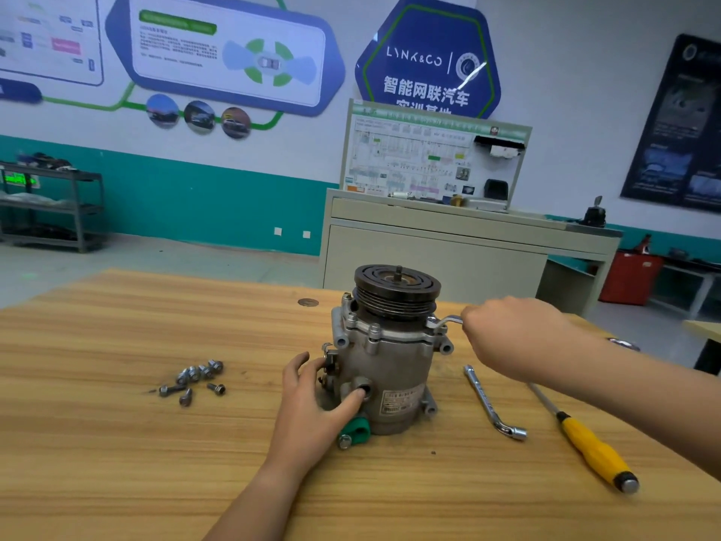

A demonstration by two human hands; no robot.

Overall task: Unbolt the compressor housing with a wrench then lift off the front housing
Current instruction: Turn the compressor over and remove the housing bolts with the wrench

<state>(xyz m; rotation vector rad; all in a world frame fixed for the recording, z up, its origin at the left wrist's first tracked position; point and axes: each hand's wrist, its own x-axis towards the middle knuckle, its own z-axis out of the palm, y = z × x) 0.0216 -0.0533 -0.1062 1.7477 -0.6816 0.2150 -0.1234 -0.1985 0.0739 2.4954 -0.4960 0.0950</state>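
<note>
A grey metal compressor [390, 369] stands upright on the wooden table [117, 443], its dark grooved pulley [397, 290] on top. The front housing [384, 333] sits under the pulley, with bolt heads around its flange. My right hand [507, 337] grips a bent silver wrench [444, 321], whose socket end sits on a bolt at the flange's right side. My left hand [312, 396] steadies the lower left of the compressor body, thumb at a round port and fingers curled round its side fittings.
Several loose bolts [195, 378] lie left of the compressor. A second L-shaped socket wrench [493, 404] and a yellow-handled screwdriver [593, 447] lie to the right. A green clamp [357, 431] juts from the compressor's base. A cabinet with a display board [429, 228] stands beyond the table.
</note>
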